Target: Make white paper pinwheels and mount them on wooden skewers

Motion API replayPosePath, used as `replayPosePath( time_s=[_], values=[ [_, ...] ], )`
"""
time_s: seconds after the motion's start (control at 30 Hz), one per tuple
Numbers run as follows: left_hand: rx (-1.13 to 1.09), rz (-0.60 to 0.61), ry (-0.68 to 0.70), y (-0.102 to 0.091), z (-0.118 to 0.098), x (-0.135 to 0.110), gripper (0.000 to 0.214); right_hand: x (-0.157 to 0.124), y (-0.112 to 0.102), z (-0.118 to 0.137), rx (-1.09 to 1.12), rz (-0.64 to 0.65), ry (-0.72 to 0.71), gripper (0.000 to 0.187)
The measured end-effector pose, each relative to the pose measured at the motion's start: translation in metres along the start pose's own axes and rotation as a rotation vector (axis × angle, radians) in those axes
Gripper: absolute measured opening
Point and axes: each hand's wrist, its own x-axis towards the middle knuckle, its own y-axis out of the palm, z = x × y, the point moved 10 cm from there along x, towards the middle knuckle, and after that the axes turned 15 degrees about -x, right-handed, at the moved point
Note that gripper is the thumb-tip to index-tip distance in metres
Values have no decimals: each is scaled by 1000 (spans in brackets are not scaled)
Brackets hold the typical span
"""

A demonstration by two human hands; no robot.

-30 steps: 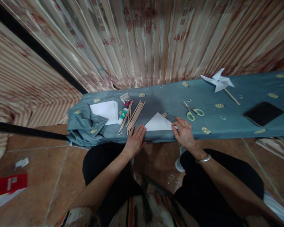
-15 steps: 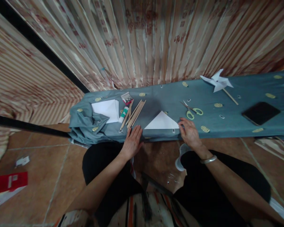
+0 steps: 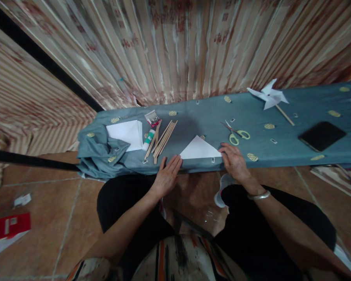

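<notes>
A white paper folded into a triangle (image 3: 199, 149) lies on the blue-grey cloth (image 3: 193, 121) covering a low bench. My left hand (image 3: 167, 175) rests flat and open at the bench's front edge, its fingertips at the triangle's left corner. My right hand (image 3: 233, 160) lies open with fingers spread, pressing on the triangle's right corner. Several wooden sticks (image 3: 160, 137) and a glue stick (image 3: 148, 139) lie just left of the paper. Green-handled scissors (image 3: 236, 134) lie just beyond my right hand.
A stack of white sheets (image 3: 126, 133) and a small box of pins (image 3: 152, 119) sit at the left end. A finished paper pinwheel (image 3: 269, 96) and a dark phone (image 3: 321, 135) lie to the right. A curtain hangs behind the bench. Red paper (image 3: 8, 225) lies on the tiled floor.
My right hand slid rightwards along the triangle's lower edge to its right corner. My left hand shifted slightly right towards the left corner. The paper stays flat.
</notes>
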Motion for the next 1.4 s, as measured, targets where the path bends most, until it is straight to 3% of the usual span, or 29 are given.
replayPosePath(
  time_s=[0.23, 0.37, 0.53, 0.67, 0.87, 1.07, 1.13, 1.23, 1.4],
  values=[
    [4, 1, -26, 2, 1, -1, 68, -1, 0, -13, 26, 15, 37, 34],
    [-5, 0, -26, 3, 1, -2, 69, 5, 1, -24, 123, 7, 162, 29],
    [-28, -10, -22, 4, 2, -2, 68, 14, 13, -22, 205, 78, 190, 23],
    [-106, -48, -17, 1, 3, -2, 68, 19, 17, -31, 389, 68, 306, 18],
    [-488, -319, -85, -35, 16, 5, 66, 33, 11, -41, 699, 53, 489, 24],
    [-1084, -530, -271, -71, 55, 49, 68, 55, -14, -31, 817, 25, 438, 26],
    [-1207, -473, -333, -71, 62, 71, 64, 60, -21, -29, 854, 18, 419, 26],
    [-1369, -319, -303, -65, 55, 98, 61, 64, -31, -31, 885, -7, 423, 25],
    [-1660, -47, -460, -28, 41, 105, 63, 68, -38, -31, 894, -17, 400, 22]
  ],
)
